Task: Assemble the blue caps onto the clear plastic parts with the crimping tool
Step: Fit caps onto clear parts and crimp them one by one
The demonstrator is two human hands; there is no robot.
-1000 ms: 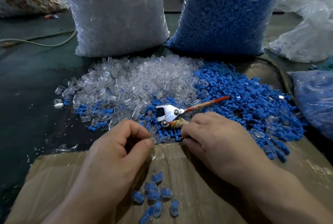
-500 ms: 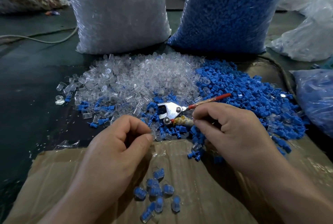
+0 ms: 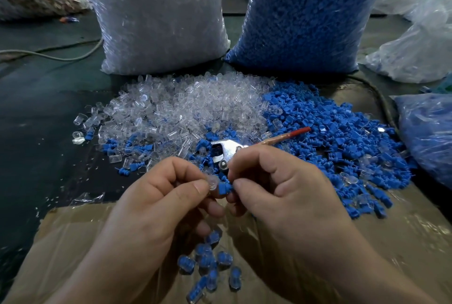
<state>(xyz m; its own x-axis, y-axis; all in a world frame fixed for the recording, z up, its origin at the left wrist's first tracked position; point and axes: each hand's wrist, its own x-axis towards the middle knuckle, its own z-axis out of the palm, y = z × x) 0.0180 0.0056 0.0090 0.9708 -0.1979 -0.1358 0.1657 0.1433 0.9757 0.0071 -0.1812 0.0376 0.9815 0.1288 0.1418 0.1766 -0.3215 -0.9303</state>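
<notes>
Left hand: the left hand (image 3: 156,205) is pinching a clear plastic part (image 3: 212,183) between thumb tip and curled forefinger, holding it above the near edge of the heaps.
Right hand: the right hand (image 3: 281,193) is pinching a blue cap (image 3: 224,189) in its fingertips, with the other fingers curled under.
Key relation: the cap is sitting just right of the clear part, touching it or nearly so. The two hands are facing each other, so the joining line is running left to right between the fingertips.
Which end leads: the blur is hiding whether the cap's stem is pointing into the clear part.
Crimping tool: the crimping tool (image 3: 227,149) is lying on the heap just beyond the right hand's knuckles, its red handle trailing away to the right. The right hand is the nearer one for picking it up.
Likely step: the cap is probably being seated by hand ahead of crimping.
Finished pieces: the assembled pieces (image 3: 210,262) are lying on the cardboard (image 3: 415,230) below the hands.
</notes>
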